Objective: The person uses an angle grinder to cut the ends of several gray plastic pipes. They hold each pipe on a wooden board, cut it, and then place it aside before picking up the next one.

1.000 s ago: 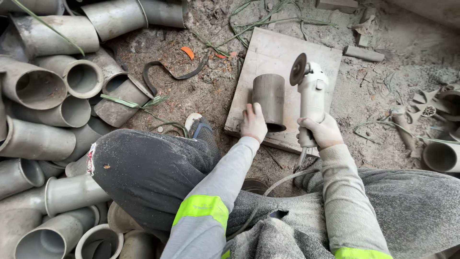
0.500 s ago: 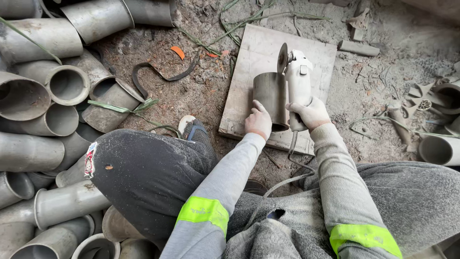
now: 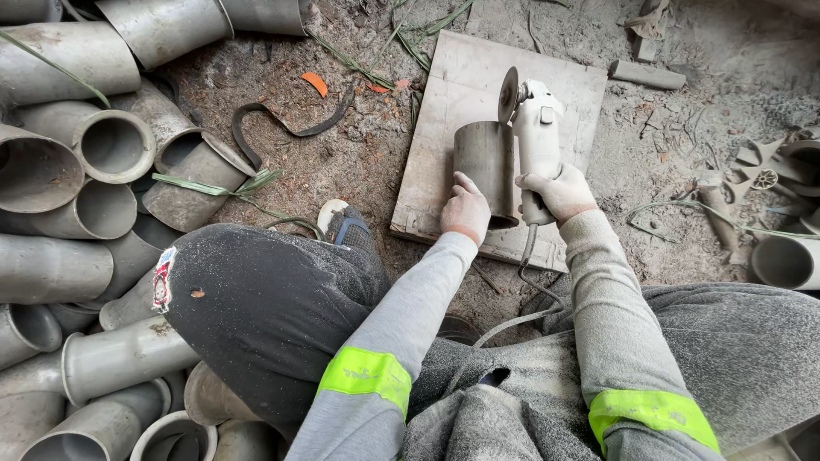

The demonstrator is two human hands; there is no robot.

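Observation:
A short grey pipe piece [image 3: 485, 166] lies on a wooden board [image 3: 453, 94] on the dirt ground. My left hand [image 3: 465, 209], gloved, presses on the near left end of that pipe piece. My right hand [image 3: 559, 192], also gloved, grips the body of a white angle grinder [image 3: 536, 128]. The grinder's disc [image 3: 509, 94] stands on edge just beyond the pipe's far right end. Its cable [image 3: 521, 299] trails back toward my lap.
Several grey pipe sockets [image 3: 94, 145] are heaped on the left. My knees in dusty trousers [image 3: 256, 307] fill the foreground. A curved dark strip [image 3: 282, 124] and an orange scrap [image 3: 314, 83] lie on the dirt. More pipe offcuts [image 3: 786, 256] sit at the right.
The grinder has shifted left, closer to the pipe piece, with its disc now at the pipe's far end. My left hand has stayed on the pipe.

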